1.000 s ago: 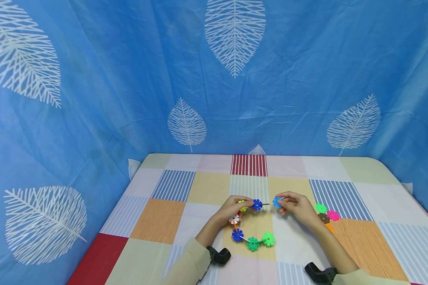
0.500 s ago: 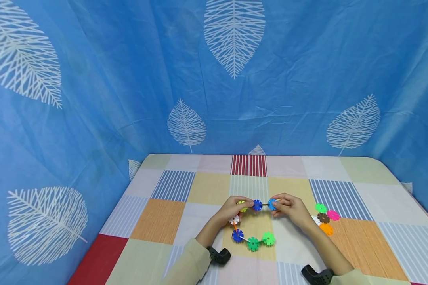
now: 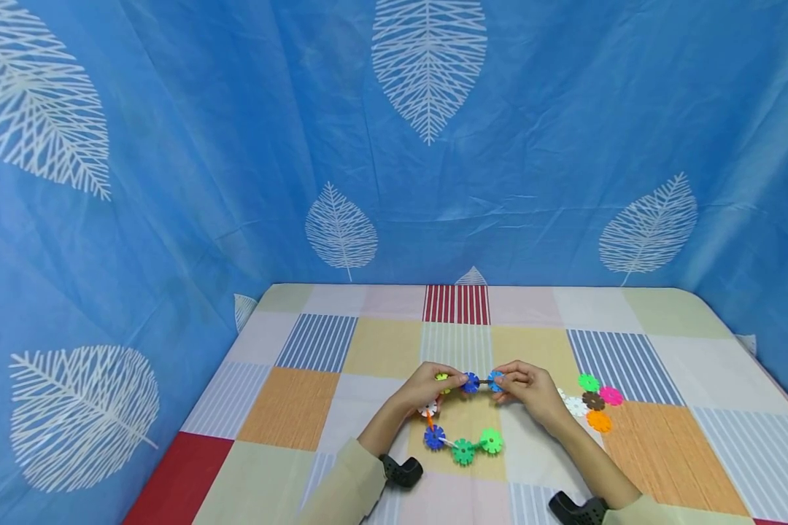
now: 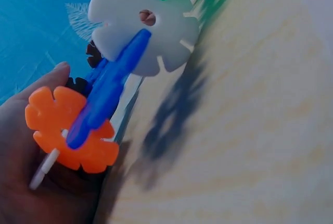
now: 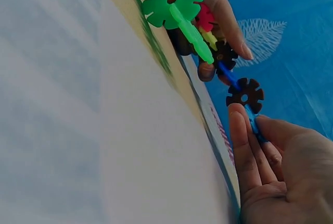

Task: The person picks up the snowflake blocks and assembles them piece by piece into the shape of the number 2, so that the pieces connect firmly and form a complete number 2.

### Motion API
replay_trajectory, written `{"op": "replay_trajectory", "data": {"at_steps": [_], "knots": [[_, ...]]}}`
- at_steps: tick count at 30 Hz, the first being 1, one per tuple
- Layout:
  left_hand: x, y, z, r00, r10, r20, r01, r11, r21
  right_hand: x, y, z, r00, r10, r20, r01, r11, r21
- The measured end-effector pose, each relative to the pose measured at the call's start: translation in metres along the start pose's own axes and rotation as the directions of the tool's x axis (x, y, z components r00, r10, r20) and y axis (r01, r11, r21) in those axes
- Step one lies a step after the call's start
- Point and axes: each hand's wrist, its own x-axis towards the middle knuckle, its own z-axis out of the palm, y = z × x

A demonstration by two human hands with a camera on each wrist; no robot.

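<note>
My left hand (image 3: 427,386) grips a curved chain of interlocked snowflake discs near its far end, beside a dark blue disc (image 3: 470,383). A brown disc (image 5: 244,96) juts edge-on from that blue one. Between thumb and fingers, my right hand (image 3: 532,394) pinches a light blue disc (image 3: 495,380), which meets the brown disc's rim; how deep the slots engage cannot be told. In the left wrist view, an orange disc (image 4: 67,130), a blue disc (image 4: 109,88) and a white disc (image 4: 145,26) are linked. A light green disc (image 3: 491,441) ends the near side.
Loose discs lie to the right of my right hand: green (image 3: 589,383), pink (image 3: 611,395), brown (image 3: 593,400), orange (image 3: 599,421) and white (image 3: 575,406). A patchwork cloth (image 3: 381,346) covers the table. Blue curtains (image 3: 532,146) hang behind and at the sides.
My right hand has moved left, bringing the light blue disc from apart to against the brown disc. The loose orange and white discs show more fully. My left hand has barely moved.
</note>
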Motion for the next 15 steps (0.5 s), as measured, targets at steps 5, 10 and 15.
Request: {"op": "replay_trajectory", "data": {"at_steps": [5,10,15], "knots": [[0.000,-0.001,-0.001,1.000,-0.006,0.003,0.006,1.000,-0.007,0.001,0.003,0.001,0.999,0.027,-0.031,-0.025,0.999,0.041],[0.004,-0.005,-0.001,1.000,0.015,-0.004,-0.016,0.993,-0.119,0.003,0.005,0.002,0.992,0.032,-0.122,-0.020,0.995,0.094],[0.008,-0.010,-0.001,0.998,0.041,-0.050,-0.052,0.970,-0.239,0.003,0.007,0.002,0.987,-0.002,-0.163,0.020,0.994,0.110]]}}
